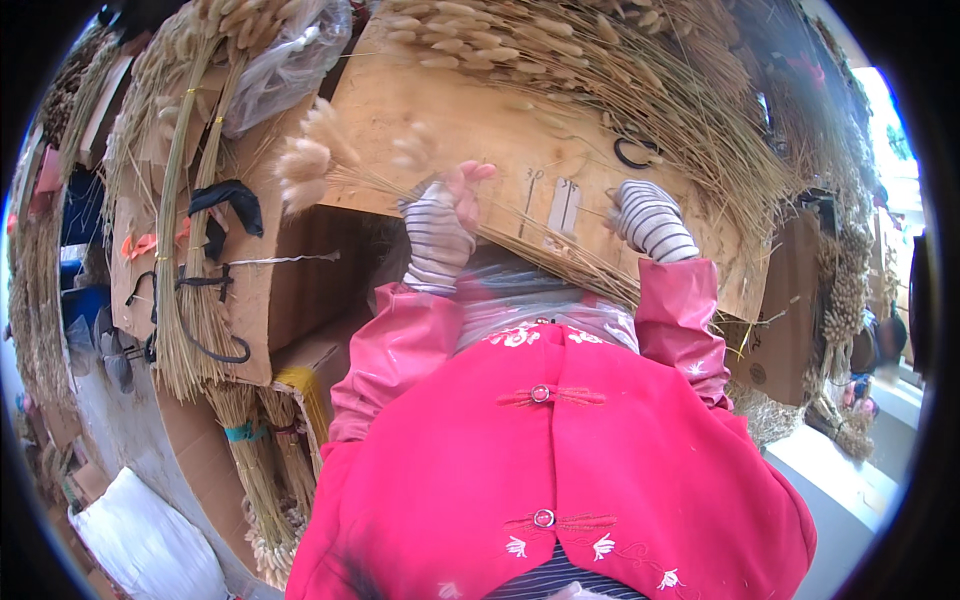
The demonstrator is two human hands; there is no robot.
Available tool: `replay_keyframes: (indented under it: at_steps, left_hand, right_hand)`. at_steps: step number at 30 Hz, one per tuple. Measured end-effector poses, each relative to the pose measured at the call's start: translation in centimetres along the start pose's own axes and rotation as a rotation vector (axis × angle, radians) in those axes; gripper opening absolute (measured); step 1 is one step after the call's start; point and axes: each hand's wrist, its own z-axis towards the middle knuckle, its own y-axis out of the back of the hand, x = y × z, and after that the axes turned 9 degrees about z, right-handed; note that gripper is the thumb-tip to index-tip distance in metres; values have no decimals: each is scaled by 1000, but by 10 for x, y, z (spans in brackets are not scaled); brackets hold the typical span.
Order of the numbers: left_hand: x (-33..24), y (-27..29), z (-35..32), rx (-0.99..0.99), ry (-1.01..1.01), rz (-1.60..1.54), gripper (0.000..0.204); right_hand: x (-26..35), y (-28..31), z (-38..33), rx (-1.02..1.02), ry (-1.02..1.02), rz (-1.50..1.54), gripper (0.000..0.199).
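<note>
A small bunch of dried bunny-tail grass (pixel 305 165) with pale fluffy heads points left. Its thin stems run into my left hand (pixel 466 196), which is closed around them above the wooden board (pixel 480 105); the fingertips point up and to the right. My right hand (pixel 614 212) is over the board's right part, near a ruler-like mark and a pale strip (pixel 564 207). Its striped cuff and motion blur hide most of the fingers. Loose stems (pixel 570 262) lie along the board's near edge, between my forearms.
A large pile of bunny-tail grass (pixel 620 60) covers the board's far side, with a dark curved handle (pixel 636 153) beside it. At left, tied bundles (pixel 190 330) hang by a cardboard box (pixel 290 275) with a black cloth strip (pixel 230 200). A white sack (pixel 150 540) sits lower left.
</note>
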Motion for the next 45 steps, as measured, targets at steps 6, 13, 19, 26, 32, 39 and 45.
replay_keyframes:
  at_steps: [6,13,19,26,32,39,45]
  left_hand:
    - [-1,1,2,-34,16,-2,25]
    - [0,1,-1,-80,65,70,25]
    - [-2,5,3,-44,27,10,20]
    - [2,11,9,-25,-5,-6,21]
    - [5,9,7,-88,-4,45,23]
    - [2,8,4,-3,28,34,21]
    - [4,15,7,-45,59,31,22]
  right_hand:
    - [32,-42,0,-108,753,762,27]
    - [-4,-48,5,83,581,979,22]
    - [-77,-34,-15,18,554,1027,25]
    - [-118,-24,-22,-3,112,238,30]
    - [-13,-33,-16,-259,690,610,36]
    - [66,-60,-1,-339,818,477,29]
    - [-28,-33,-29,68,481,544,32]
